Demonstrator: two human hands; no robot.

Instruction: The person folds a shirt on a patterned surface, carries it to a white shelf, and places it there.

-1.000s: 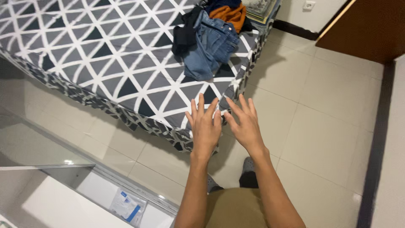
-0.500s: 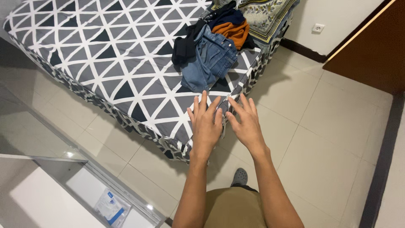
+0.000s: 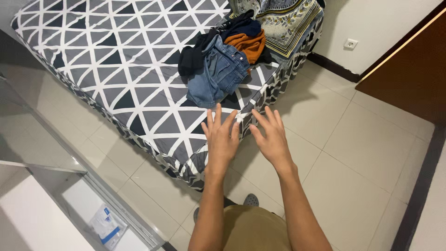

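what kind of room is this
Most likely a bedroom in a home: a low mattress in a grey, black and white triangle-patterned sheet, a pile of clothes with folded blue denim jeans on it, and a pale tiled floor.

One bed, covered in a grey, black and white triangle print. On the bed, one heap of clothes: one pair of blue jeans, one orange garment, one black garment, one dark navy piece. One folded patterned cloth at the bed's far corner. Two hands, left and right, five fingers spread on each, above the bed's near corner. One wall socket right of the bed.
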